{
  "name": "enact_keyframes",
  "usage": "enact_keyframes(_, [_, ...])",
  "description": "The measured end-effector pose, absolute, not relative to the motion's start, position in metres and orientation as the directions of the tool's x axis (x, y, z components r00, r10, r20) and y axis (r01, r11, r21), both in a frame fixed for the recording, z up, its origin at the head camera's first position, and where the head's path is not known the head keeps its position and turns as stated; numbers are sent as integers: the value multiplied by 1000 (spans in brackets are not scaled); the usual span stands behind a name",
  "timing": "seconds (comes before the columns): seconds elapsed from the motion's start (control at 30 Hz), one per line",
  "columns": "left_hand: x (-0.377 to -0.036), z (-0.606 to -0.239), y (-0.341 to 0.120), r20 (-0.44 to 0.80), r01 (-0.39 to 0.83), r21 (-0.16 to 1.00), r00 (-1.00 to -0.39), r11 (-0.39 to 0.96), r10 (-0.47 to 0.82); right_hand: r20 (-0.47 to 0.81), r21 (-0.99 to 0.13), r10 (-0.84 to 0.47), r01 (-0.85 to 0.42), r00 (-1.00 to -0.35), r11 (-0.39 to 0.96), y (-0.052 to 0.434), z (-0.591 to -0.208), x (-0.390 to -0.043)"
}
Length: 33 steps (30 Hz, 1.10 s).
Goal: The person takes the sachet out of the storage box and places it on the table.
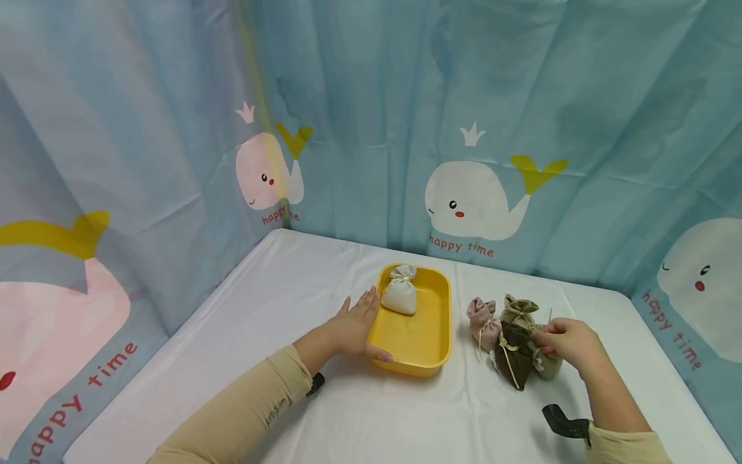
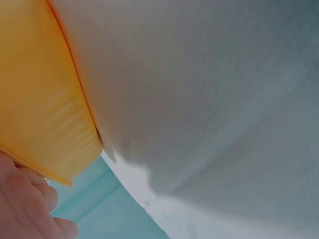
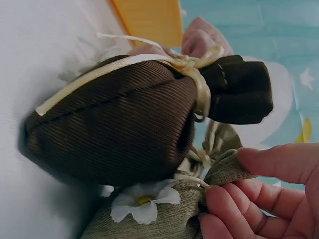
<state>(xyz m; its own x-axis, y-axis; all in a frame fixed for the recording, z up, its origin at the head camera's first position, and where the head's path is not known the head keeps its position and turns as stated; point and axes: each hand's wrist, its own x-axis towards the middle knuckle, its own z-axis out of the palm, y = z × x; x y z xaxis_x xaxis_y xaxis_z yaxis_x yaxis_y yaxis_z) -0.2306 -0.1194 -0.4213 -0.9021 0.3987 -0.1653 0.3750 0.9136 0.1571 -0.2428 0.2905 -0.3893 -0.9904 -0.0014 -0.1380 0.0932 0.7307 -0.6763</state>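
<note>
My left hand (image 1: 355, 327) lies along the left side of a yellow tray (image 1: 426, 357), fingers straight against its rim and thumb at the near corner. Inside the tray, toward the back left, sits a white drawstring pouch (image 1: 400, 298). To the right of the tray, my right hand (image 1: 570, 345) pinches the gathered neck of an olive-green pouch (image 3: 187, 199) with a white flower on it. Pressed close beside it is a dark brown pouch (image 3: 114, 124) tied with a cream ribbon. A pink pouch (image 1: 484, 325) and a khaki pouch (image 1: 518, 309) stand in the same cluster.
A white cloth covers the table (image 1: 243, 309). Behind it and along the left hangs a blue curtain (image 1: 359, 129) printed with whales. Black wrist mounts (image 1: 565, 424) stick out from both sleeves over the cloth.
</note>
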Motion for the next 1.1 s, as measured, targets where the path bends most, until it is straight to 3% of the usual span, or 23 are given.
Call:
enact_keyframes(0.57, [-229, -420, -119, -165, 381, 148, -900, 913, 403, -82, -679, -38, 28, -996, 734, 300, -364, -240])
enact_keyframes(1.1, [-231, -422, -119, -171, 384, 120, -901, 916, 400, 14, -671, -196, -155, -980, 725, 257, -327, -273])
